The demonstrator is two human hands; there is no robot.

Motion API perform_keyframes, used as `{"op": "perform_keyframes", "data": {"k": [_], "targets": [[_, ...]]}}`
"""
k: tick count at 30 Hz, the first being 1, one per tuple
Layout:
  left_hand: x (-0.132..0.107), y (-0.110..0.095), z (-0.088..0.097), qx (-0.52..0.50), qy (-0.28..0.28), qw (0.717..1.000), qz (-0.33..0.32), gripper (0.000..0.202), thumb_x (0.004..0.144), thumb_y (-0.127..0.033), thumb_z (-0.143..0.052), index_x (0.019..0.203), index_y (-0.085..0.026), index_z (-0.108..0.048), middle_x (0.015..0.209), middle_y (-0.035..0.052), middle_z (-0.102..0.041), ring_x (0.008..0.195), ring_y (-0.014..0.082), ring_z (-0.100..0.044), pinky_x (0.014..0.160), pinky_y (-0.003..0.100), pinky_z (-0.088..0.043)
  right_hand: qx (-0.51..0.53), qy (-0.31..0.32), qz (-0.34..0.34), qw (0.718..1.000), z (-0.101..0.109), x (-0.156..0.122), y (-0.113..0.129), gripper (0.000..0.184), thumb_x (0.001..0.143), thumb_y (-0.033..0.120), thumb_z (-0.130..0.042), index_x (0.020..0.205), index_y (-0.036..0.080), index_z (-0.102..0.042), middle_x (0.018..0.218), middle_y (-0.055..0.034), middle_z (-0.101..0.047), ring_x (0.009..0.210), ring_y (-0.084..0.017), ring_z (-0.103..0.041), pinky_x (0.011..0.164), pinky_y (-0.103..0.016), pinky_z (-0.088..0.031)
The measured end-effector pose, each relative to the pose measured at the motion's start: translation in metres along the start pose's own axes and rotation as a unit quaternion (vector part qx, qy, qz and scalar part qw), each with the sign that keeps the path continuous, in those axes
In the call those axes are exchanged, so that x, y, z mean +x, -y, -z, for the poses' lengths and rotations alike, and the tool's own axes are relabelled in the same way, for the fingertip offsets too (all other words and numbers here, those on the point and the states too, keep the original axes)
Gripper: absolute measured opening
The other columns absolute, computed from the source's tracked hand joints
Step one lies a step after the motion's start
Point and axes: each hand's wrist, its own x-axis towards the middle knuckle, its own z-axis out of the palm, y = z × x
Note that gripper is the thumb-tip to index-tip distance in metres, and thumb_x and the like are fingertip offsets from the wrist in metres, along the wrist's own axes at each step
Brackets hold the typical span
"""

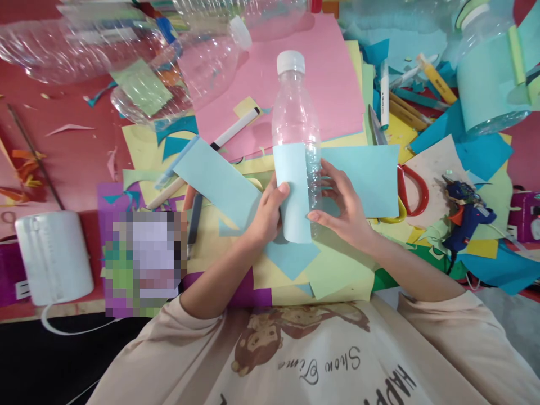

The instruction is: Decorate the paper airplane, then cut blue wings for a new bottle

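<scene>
A clear plastic bottle (pixel 295 115) with a white cap stands upright in the middle of the table. A light blue paper strip (pixel 294 191) wraps partly round its lower half, with both ends sticking out sideways. My left hand (pixel 266 214) grips the bottle's left side, thumb pressed on the paper. My right hand (pixel 343 205) curls round the right side, fingers on the bare plastic beside the paper's edge.
Coloured paper sheets and scraps cover the red table (pixel 67 152). Empty bottles (pixel 84 48) lie at the back left, a paper-wrapped bottle (pixel 489 79) at the back right. Red-handled scissors (pixel 411 188), a blue glue gun (pixel 464 216), markers (pixel 234 130) and a white roll (pixel 54 256) lie about.
</scene>
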Motion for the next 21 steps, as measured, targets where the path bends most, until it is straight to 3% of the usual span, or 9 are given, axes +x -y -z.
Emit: {"op": "perform_keyframes", "data": {"k": [3, 7, 13, 21], "targets": [[-0.0004, 0.0006, -0.0006, 0.006, 0.006, 1.000, -0.004, 0.066, 0.073, -0.066, -0.065, 0.121, -0.024, -0.053, 0.114, 0.0087, -0.067, 0.108, 0.0311, -0.066, 0.082, 0.042, -0.059, 0.021, 0.015, -0.024, 0.999, -0.0014, 0.0006, 0.0026, 0.078, 0.080, 0.044, -0.071, 0.147, 0.038, -0.032, 0.139, -0.0038, -0.050, 0.116, -0.025, -0.058, 0.093, -0.042, -0.056], [-0.0013, -0.0002, -0.0014, 0.002, -0.007, 1.000, 0.013, 0.068, 0.069, -0.068, -0.067, 0.117, -0.022, -0.053, 0.110, 0.0100, -0.068, 0.106, 0.0321, -0.066, 0.078, 0.041, -0.059, 0.033, 0.011, -0.040, 0.999, -0.0016, 0.0022, 0.0041, 0.079, 0.077, 0.050, -0.071, 0.146, 0.033, -0.035, 0.133, -0.0058, -0.054, 0.111, -0.023, -0.061, 0.094, -0.039, -0.057], [-0.0012, -0.0021, -0.0021, -0.010, -0.018, 0.999, 0.025, 0.072, 0.064, -0.067, -0.070, 0.116, -0.020, -0.052, 0.108, 0.0106, -0.069, 0.105, 0.0325, -0.067, 0.080, 0.042, -0.058, 0.081, 0.008, -0.030, 0.996, -0.0007, 0.0026, 0.0031, 0.074, 0.077, 0.037, -0.074, 0.143, 0.031, -0.039, 0.128, -0.0054, -0.054, 0.108, -0.019, -0.060, 0.093, -0.035, -0.056], [-0.0035, -0.0033, -0.0027, -0.021, -0.038, 0.997, 0.059, 0.073, 0.065, -0.069, -0.066, 0.114, -0.015, -0.057, 0.095, 0.0110, -0.072, 0.102, 0.0326, -0.068, 0.084, 0.043, -0.058, 0.064, 0.024, -0.022, 0.997, 0.0020, 0.0027, 0.0017, 0.078, 0.077, 0.037, -0.074, 0.144, 0.034, -0.035, 0.128, -0.0046, -0.053, 0.109, -0.021, -0.060, 0.095, -0.038, -0.056]]}}
